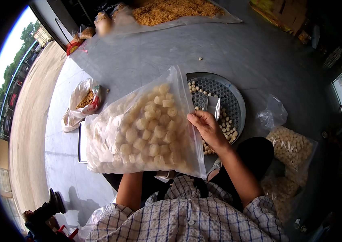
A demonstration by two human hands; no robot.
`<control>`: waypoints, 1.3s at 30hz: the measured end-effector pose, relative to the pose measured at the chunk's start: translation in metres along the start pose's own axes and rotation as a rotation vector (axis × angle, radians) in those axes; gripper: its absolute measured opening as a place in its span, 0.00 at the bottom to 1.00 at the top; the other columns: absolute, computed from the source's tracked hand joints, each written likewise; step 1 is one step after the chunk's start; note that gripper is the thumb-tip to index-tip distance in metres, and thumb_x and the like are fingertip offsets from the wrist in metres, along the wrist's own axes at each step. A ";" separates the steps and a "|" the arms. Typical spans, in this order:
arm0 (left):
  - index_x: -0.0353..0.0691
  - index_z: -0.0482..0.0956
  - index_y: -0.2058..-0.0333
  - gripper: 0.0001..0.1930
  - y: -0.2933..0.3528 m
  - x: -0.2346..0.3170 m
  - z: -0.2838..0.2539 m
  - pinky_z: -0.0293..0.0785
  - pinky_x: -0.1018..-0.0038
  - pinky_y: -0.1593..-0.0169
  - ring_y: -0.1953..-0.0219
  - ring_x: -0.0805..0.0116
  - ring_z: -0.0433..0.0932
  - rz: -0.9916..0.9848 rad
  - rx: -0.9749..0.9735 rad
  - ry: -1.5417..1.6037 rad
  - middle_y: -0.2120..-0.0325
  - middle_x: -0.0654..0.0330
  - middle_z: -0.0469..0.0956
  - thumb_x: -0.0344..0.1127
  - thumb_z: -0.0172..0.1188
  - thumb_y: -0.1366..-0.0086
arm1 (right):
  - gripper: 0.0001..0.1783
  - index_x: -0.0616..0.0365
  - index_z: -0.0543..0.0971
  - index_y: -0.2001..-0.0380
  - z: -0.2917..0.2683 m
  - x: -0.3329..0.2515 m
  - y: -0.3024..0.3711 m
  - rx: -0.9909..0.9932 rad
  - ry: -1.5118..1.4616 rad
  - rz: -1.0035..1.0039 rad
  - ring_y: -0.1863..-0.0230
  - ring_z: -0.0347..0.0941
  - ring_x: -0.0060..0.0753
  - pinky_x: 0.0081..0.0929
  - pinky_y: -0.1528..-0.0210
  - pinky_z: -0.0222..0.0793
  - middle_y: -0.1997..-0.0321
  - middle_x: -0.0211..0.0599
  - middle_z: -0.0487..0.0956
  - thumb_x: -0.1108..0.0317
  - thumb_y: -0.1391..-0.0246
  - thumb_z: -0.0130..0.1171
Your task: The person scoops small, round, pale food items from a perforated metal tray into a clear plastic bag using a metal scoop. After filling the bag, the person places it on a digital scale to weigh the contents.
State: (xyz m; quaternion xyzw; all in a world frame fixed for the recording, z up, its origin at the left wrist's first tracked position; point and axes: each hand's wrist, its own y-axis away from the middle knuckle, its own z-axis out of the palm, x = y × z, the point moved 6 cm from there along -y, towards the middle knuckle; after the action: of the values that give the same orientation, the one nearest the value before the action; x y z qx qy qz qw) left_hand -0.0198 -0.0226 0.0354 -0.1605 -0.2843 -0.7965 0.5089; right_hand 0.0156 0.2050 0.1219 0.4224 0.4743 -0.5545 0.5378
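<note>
Two arms, one load. Left forearm [130, 189] runs up behind a full clear plastic bag [148, 133]; left hand hidden there, so cannot tell whether its grip is spread or closed. Bag at centre, raised in front of the checked shirt [187, 220], tilted, upper right corner highest. Right hand [208, 126] at the bag's right edge, grip pinching the flat plastic strip [195, 149] between thumb and fingers. Step in hand, as judged: supporting and steadying the filled bag. Next move seems to call for support under the weight plus a firm pinch on that strip, since thin film would likely sag or slip; cannot tell if the edge is sealed or open.

Materials, left to right. White sack [73, 117]: soft, crumpled, red marking, mouth open on brown dry bits [85, 99]. Near it, a straight white rim [81, 142] of something partly behind the bag. Bag: hazy, creased film; inside, cream chunks [153, 127], short, rounded, blunt-ended. Beyond, a loose orange-brown heap [175, 11] on a plastic sheet [229, 17]. Grey floor [151, 48], smooth. Then a round dark tray [228, 92], dimpled or holed, carrying a shiny metal scoop [212, 105] and scattered pale pieces [228, 131]. Far right, a crumpled see-through bag [274, 115], then bulging glossy bags [290, 147] of similar pieces.
</note>
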 end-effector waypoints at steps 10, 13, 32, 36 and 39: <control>0.35 0.64 0.52 0.19 -0.004 0.002 0.002 0.73 0.70 0.54 0.56 0.62 0.71 -0.004 -0.006 0.005 0.56 0.52 0.69 0.42 0.46 0.36 | 0.14 0.57 0.76 0.73 -0.019 0.025 -0.002 -0.043 -0.116 0.145 0.78 0.67 0.08 0.10 0.75 0.62 0.79 0.19 0.74 0.60 0.41 0.48; 0.35 0.64 0.52 0.19 -0.005 0.000 0.001 0.73 0.70 0.54 0.56 0.62 0.71 -0.012 -0.006 0.008 0.55 0.52 0.68 0.42 0.46 0.36 | 0.19 0.57 0.73 0.77 -0.019 0.027 0.002 0.021 -0.084 0.159 0.82 0.64 0.12 0.12 0.80 0.59 0.83 0.22 0.71 0.56 0.40 0.43; 0.35 0.63 0.51 0.20 -0.029 -0.009 0.021 0.73 0.69 0.52 0.54 0.61 0.71 -0.055 -0.107 0.138 0.54 0.51 0.68 0.43 0.46 0.36 | 0.14 0.56 0.75 0.82 0.013 0.001 0.005 -0.048 -0.365 0.256 0.86 0.65 0.15 0.13 0.83 0.60 0.84 0.26 0.73 0.61 0.46 0.52; 0.35 0.63 0.50 0.21 -0.041 -0.019 0.048 0.73 0.69 0.52 0.54 0.60 0.71 -0.136 -0.217 0.310 0.54 0.51 0.68 0.43 0.46 0.36 | 0.11 0.54 0.76 0.81 0.032 -0.038 -0.020 -0.061 -0.449 0.213 0.85 0.68 0.16 0.13 0.84 0.61 0.85 0.27 0.74 0.64 0.48 0.53; 0.34 0.62 0.50 0.21 -0.048 -0.036 0.068 0.73 0.68 0.52 0.54 0.60 0.71 -0.240 -0.276 0.489 0.53 0.51 0.67 0.43 0.47 0.36 | 0.10 0.56 0.76 0.79 0.040 -0.048 -0.034 -0.052 -0.440 0.204 0.84 0.69 0.16 0.12 0.83 0.62 0.84 0.28 0.74 0.64 0.48 0.54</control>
State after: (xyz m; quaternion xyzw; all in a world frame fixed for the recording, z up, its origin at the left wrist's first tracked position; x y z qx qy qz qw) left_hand -0.0495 0.0603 0.0557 0.0032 -0.0595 -0.8971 0.4377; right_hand -0.0133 0.1747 0.1788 0.3233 0.3148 -0.5634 0.6921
